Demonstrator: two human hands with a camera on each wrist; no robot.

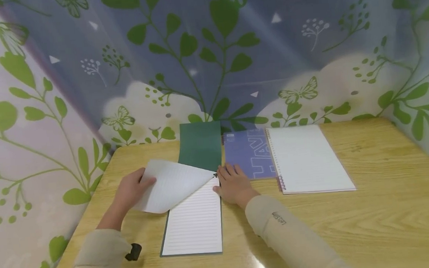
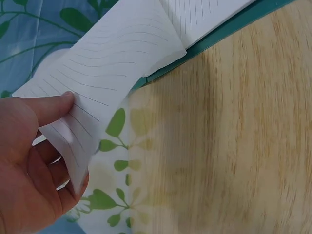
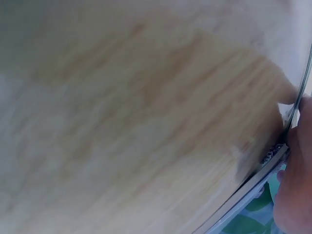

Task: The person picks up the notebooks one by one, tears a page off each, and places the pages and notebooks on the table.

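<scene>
A lined notepad with a dark green cover folded away from me lies on the wooden table. My left hand pinches a lifted lined sheet between thumb and fingers. In the left wrist view the sheet bends in a curve from that hand. My right hand lies with its fingers extended at the notepad's upper right edge, where the sheet narrows to a corner. In the right wrist view only part of this hand shows, at the right edge.
Right of the notepad lies a purple-blue spiral notebook cover, joined to an open white page. The wooden table ends against a leaf-patterned curtain behind and at the left.
</scene>
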